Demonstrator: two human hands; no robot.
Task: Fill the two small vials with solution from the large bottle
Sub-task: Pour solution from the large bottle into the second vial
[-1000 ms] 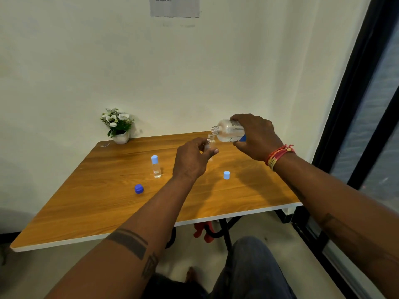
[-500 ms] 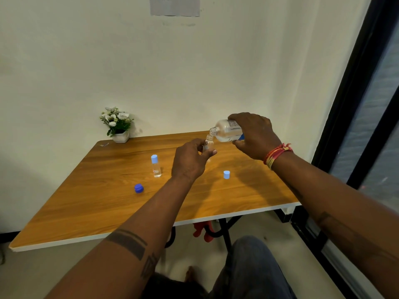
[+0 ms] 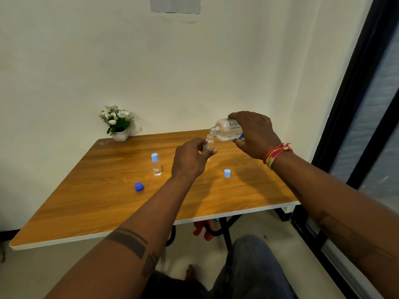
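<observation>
Now, from the head view: tilting the large bottle (image 3: pixel 226 130) nearly flat in the right hand (image 3: pixel 254 134), fingers wrapped over its body, mouth just above the open vial (image 3: pixel 209 141). Pinching that vial upright in the left hand (image 3: pixel 191 159), above the table (image 3: pixel 86 201). Leaving the capped vial (image 3: pixel 155 164) standing apart, its fill unclear, with a light blue cap (image 3: pixel 227 173) and dark blue cap (image 3: pixel 139 187) lying loose. Probably handling light, smooth, slippery plastic; gripping the vial low, clear of the narrow neck.
</observation>
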